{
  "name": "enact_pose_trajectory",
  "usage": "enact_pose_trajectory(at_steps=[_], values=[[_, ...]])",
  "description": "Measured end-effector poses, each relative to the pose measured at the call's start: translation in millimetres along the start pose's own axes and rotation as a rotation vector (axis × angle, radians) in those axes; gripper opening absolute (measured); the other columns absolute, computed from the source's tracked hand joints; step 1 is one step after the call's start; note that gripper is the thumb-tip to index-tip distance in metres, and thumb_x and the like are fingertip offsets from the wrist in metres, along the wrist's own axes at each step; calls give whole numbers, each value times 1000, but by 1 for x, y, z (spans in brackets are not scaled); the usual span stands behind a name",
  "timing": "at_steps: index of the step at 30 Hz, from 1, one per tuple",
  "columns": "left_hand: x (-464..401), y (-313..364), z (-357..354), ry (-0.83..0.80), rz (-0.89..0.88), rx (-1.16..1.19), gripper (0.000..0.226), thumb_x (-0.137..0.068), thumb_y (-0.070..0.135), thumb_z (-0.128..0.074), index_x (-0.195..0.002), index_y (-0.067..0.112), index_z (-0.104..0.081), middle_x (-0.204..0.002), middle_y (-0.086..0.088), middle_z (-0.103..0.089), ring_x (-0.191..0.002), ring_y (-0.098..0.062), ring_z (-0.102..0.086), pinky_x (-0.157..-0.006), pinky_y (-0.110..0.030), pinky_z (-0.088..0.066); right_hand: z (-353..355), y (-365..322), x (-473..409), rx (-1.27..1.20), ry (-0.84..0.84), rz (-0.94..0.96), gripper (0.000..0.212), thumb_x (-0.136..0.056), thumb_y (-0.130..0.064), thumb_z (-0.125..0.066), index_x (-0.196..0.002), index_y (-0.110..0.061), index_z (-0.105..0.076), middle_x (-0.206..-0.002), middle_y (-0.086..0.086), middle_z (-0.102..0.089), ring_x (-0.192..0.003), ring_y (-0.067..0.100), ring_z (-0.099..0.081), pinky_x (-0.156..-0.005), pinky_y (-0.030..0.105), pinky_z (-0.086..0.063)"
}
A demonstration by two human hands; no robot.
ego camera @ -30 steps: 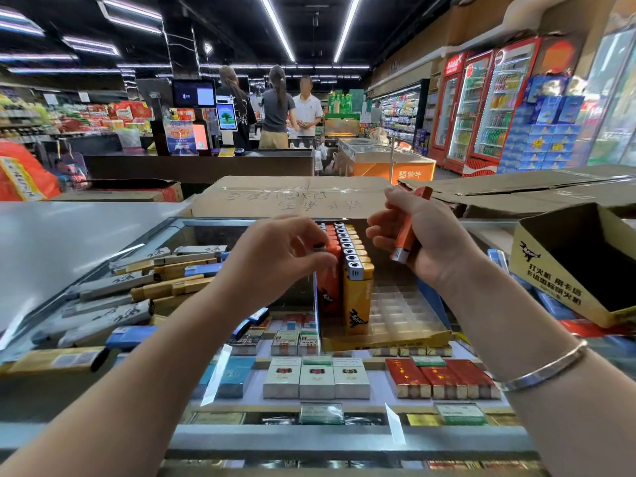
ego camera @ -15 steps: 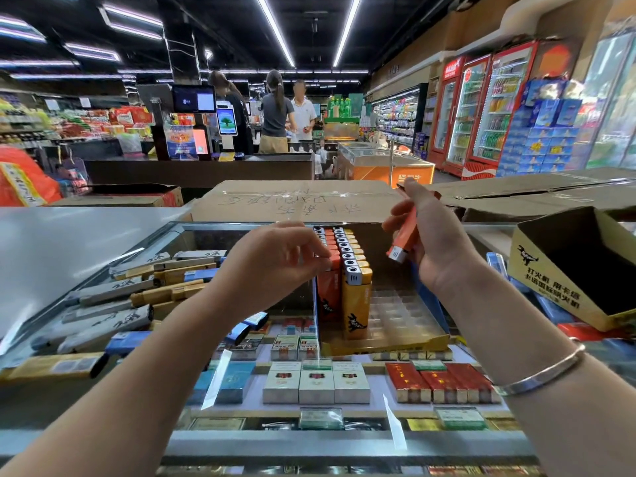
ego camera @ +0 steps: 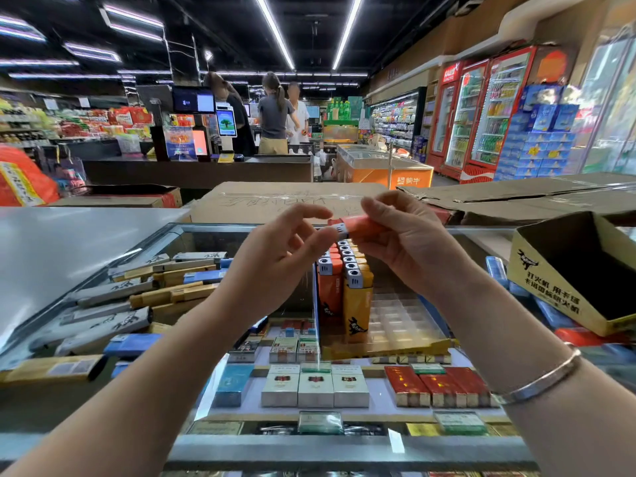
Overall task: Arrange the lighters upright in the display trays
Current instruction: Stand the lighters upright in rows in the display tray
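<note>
Orange lighter held sideways over tray, both hands at it, not yet slotted

R hand fingers curled round body of orange plastic lighter w/ silver metal cap, lying horizontal, cap pointing left; L hand thumb + forefinger loosely curled at the cap end, contact can't tell, prob to turn it cap-up for slotting. Directly below: clear plastic slotted display tray on the glass counter, two rows of orange + yellow lighters upright at its left side, right slots still free. Open yellow cardboard lighter box to the right
</note>
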State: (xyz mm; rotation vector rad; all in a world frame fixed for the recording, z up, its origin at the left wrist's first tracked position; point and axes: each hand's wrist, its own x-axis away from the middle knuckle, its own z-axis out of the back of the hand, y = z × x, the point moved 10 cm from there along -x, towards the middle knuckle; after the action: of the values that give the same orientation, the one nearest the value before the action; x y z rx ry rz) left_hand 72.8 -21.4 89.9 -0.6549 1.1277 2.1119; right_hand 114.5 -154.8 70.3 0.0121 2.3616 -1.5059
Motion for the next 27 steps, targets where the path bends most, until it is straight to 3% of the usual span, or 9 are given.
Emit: enact_pose_trajectory(at_steps=[4,8,14,17,21,23,27], values=[[0,-8,-5,-8,103,250,28,-77,40,-56,-101,26,-53,-75,2,-65,-64,-4,-61,-59,-18,-50,-16,0,0,70,-94,65,19,-63,-10,-68,-76,-8,-53,-79,14,-60,-61,20,-68,-51,25,-57],[-2,-13,4,53,146,451,24,-75,22,-60,-99,21,-57,-78,7,-70,-72,-8,-67,-61,-16,-52,-21,-2,1,81,-152,86,18,-62,-4,-68,-73,-7,-54,-74,7,-62,-68,23,-68,-59,28,-59],[-3,-11,23,179,139,505,25,-87,8,-54,-108,21,-57,-84,2,-68,-78,-8,-67,-65,-20,-54,-20,-7,3,178,-143,103,12,-67,0,-66,-69,-10,-58,-74,9,-69,-69,22,-67,-56,26,-56],[-3,-13,39,236,138,483,22,-87,9,-55,-104,23,-57,-79,9,-70,-79,-9,-67,-69,-24,-56,5,-15,0,216,23,122,16,-78,6,-61,-76,-9,-56,-73,8,-70,-70,21,-68,-65,29,-58],[-5,-12,40,167,119,404,14,-84,14,-60,-92,23,-63,-80,8,-72,-76,-9,-66,-63,-18,-53,50,-34,0,626,386,197,15,-83,-3,-62,-78,-17,-58,-82,3,-60,-81,15,-58,-70,26,-50],[-6,-10,31,91,99,325,13,-78,22,-63,-90,27,-65,-81,9,-71,-78,-11,-65,-63,-19,-53,61,-34,-1,716,445,176,11,-83,-6,-62,-83,-16,-59,-84,-1,-57,-79,8,-53,-62,19,-40],[-5,-1,16,-11,32,172,13,-74,24,-67,-87,27,-65,-84,11,-69,-77,-11,-65,-67,-22,-55,69,-15,-8,692,399,44,13,-87,-8,-58,-96,-16,-58,-89,-3,-55,-80,4,-49,-57,16,-35]])
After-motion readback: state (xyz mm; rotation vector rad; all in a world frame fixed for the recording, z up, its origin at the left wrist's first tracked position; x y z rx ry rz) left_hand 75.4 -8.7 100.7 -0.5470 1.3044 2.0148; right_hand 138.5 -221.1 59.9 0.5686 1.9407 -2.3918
